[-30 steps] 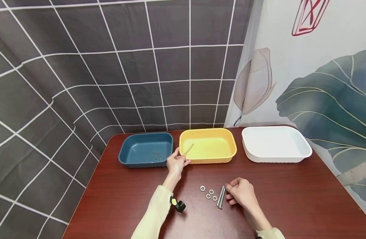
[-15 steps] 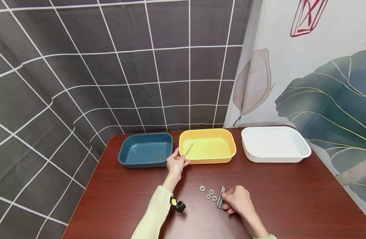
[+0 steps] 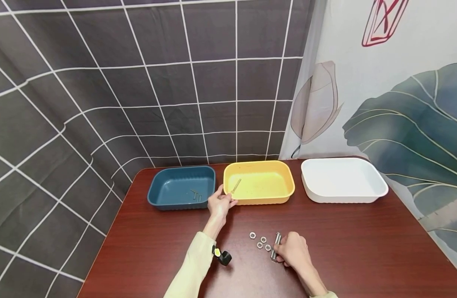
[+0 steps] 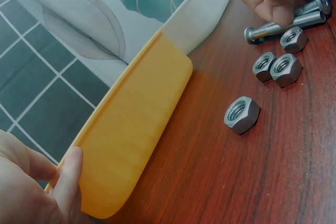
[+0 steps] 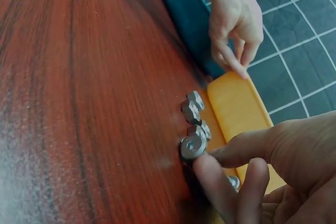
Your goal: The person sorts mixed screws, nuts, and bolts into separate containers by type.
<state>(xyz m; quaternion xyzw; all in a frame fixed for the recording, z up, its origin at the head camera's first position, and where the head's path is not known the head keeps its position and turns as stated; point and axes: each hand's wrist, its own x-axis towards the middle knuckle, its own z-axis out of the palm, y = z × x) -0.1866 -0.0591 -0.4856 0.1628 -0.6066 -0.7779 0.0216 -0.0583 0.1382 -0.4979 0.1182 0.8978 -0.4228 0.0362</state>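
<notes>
And the bolts (image 3: pixel 278 237) are pinched by the right hand (image 3: pixel 294 249), nuts (image 4: pixel 285 70) just left of it, the yellow bin (image 4: pixel 134 129) gripped by the left hand (image 3: pixel 218 204): a pick-up seems in hand, a steady lift called for.

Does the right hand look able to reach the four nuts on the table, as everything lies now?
Probably yes: the nuts lie uncovered on the table, near the right hand. Only the bolts it grips lie between; it may need to release them first.
</notes>
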